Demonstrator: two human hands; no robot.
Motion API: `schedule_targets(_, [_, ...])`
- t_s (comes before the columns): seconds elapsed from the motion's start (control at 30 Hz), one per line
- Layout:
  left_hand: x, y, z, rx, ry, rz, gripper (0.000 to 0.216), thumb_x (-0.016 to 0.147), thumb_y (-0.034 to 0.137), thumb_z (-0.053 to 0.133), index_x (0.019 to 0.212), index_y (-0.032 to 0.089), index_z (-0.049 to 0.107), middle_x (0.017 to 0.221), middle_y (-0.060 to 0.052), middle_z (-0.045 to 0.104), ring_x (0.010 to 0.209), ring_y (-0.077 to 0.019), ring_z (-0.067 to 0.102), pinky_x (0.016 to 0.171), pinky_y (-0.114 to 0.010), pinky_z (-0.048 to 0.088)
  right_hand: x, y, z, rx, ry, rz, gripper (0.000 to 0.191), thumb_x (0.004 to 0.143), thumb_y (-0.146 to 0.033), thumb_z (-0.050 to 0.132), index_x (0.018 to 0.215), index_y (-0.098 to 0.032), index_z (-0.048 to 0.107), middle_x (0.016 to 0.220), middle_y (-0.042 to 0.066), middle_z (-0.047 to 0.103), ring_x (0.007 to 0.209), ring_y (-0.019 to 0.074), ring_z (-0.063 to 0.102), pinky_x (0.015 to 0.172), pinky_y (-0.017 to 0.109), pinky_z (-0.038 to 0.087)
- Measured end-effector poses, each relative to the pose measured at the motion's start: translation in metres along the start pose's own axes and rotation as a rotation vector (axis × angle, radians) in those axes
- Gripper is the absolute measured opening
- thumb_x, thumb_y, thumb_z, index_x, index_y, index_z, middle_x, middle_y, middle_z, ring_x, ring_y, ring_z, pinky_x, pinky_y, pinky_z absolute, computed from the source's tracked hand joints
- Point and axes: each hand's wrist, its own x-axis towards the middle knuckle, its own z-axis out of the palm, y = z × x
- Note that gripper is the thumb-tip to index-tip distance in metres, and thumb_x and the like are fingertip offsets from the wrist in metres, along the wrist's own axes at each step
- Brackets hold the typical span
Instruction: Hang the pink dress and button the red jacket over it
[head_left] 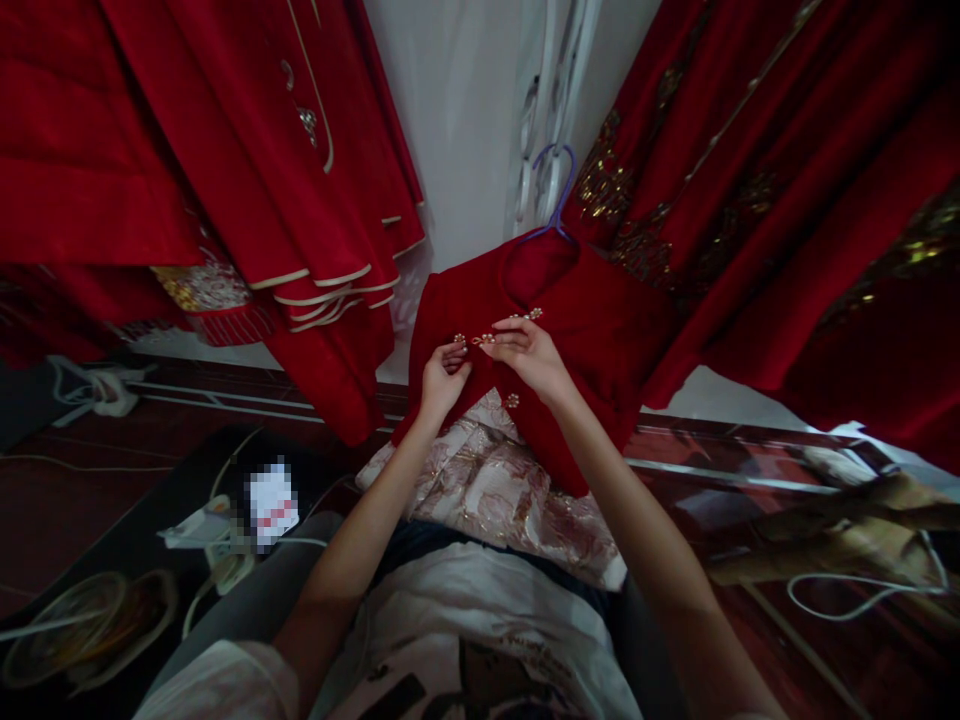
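Note:
A short red jacket (600, 330) hangs on a purple hanger (553, 195) in front of me, over a pale patterned skirt (495, 490). My left hand (444, 378) pinches the jacket's left front edge beside a gold knot button (459, 340). My right hand (525, 355) is closed on the right front edge at the same gold fastening (484, 339). Two more gold buttons show, one above (532, 314) and one below (512, 401). Both hands meet at the jacket's opening.
Red embroidered garments hang at the left (225, 180) and right (787, 200). A white wall (457, 130) stands behind. On the dark floor lie a power strip with cables (217, 540), coiled cord (90, 620) and a white cable (862, 590).

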Motion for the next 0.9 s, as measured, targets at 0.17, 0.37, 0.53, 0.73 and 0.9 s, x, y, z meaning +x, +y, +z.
schedule_targets(0.17, [0.003,0.006,0.001,-0.097,0.016,-0.09,0.03,0.064,0.004,0.062,0.093,0.013,0.063,0.096,-0.008,0.071,0.088,-0.0152,0.066,0.091,-0.033,0.05,0.015,0.021,0.019,-0.238,0.109,-0.091,0.025,0.066,-0.017,0.069,0.089,-0.019,0.06,0.077,0.0,0.064,0.069,0.0125,0.061,0.072,0.029,0.054])
schedule_targets(0.37, [0.005,0.007,0.001,-0.134,0.017,-0.096,0.027,0.066,0.006,0.064,0.092,0.011,0.067,0.095,-0.009,0.072,0.088,-0.0157,0.067,0.094,-0.035,0.05,0.012,0.029,0.025,-0.345,0.124,-0.147,0.017,0.071,-0.012,0.062,0.087,-0.019,0.063,0.079,0.001,0.066,0.069,0.0124,0.061,0.069,0.026,0.053])
schedule_targets(0.53, [0.006,0.004,0.006,-0.133,0.02,-0.078,0.022,0.066,0.01,0.067,0.088,0.012,0.067,0.09,-0.008,0.072,0.083,-0.0147,0.067,0.091,-0.035,0.052,0.016,0.036,0.028,-0.4,0.144,-0.175,0.016,0.074,-0.011,0.059,0.088,-0.019,0.063,0.081,0.002,0.066,0.071,0.0129,0.062,0.071,0.027,0.053])
schedule_targets(0.73, [0.012,-0.004,0.014,-0.105,0.077,-0.044,0.02,0.066,0.009,0.068,0.086,0.013,0.067,0.086,-0.006,0.072,0.08,-0.0136,0.067,0.087,-0.032,0.053,0.021,0.046,0.032,-0.459,0.179,-0.209,0.016,0.076,-0.012,0.058,0.09,-0.018,0.064,0.085,0.004,0.066,0.072,0.0138,0.061,0.073,0.028,0.053])
schedule_targets(0.9, [0.013,-0.009,0.014,-0.078,0.113,0.015,0.019,0.069,0.019,0.07,0.087,0.013,0.068,0.088,-0.008,0.073,0.08,-0.0147,0.068,0.085,-0.032,0.054,0.019,0.045,0.031,-0.436,0.162,-0.223,0.019,0.075,-0.011,0.058,0.091,-0.018,0.066,0.088,0.004,0.066,0.075,0.0132,0.062,0.073,0.026,0.053])
